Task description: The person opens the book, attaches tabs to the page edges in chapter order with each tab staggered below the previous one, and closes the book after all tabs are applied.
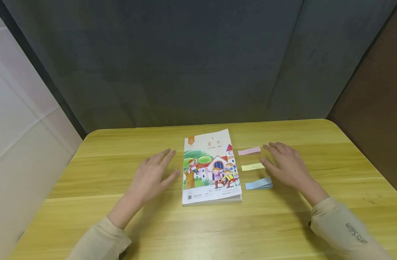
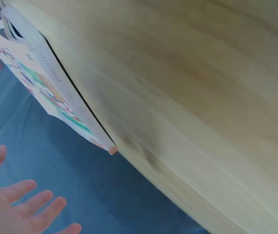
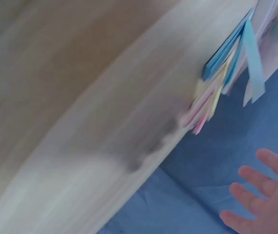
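Note:
A paperback book [image 1: 206, 169] with an illustrated cover lies on the wooden table, its front cover lifting slightly at the lower right. To its right, three small pads of paper strips form a column: a pink pad [image 1: 249, 151], a yellow pad [image 1: 253, 167] and a blue pad [image 1: 258, 183]. My left hand [image 1: 154, 177] hovers left of the book, fingers spread and holding nothing. On the other side, my right hand [image 1: 286, 162] is held over the table beside the pads, its fingertips near the pink and yellow ones. In the right wrist view its fingers [image 3: 248, 200] are spread with nothing between them.
The wooden table [image 1: 104, 155] has rounded far corners. Behind it hangs a dark cloth [image 1: 185, 65], with a white cloth [image 1: 19, 108] along the left and a brown panel [image 1: 377, 97] on the right.

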`<state>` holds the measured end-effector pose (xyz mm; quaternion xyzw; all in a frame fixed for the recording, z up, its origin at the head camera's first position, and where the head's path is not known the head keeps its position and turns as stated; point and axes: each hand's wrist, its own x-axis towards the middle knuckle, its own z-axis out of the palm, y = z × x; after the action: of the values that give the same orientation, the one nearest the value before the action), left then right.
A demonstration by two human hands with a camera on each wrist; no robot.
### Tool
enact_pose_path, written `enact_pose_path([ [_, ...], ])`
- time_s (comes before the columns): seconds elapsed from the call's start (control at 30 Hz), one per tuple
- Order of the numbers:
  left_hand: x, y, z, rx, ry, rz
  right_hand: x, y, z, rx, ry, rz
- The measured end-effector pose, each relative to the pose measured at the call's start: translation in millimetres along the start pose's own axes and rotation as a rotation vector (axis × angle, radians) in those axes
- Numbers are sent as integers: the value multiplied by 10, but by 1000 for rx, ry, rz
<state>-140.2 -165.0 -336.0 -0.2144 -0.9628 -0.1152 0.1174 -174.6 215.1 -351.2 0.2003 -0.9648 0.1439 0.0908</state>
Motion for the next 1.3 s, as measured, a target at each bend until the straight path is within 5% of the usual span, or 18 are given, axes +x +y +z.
enact_pose_path([
  [0.63,65,329,80,41,84,206,20,-373,70,-29,55,-194],
  [1.3,64,594,401,170,-171,300,-46,-547,263,16,-69,-296],
])
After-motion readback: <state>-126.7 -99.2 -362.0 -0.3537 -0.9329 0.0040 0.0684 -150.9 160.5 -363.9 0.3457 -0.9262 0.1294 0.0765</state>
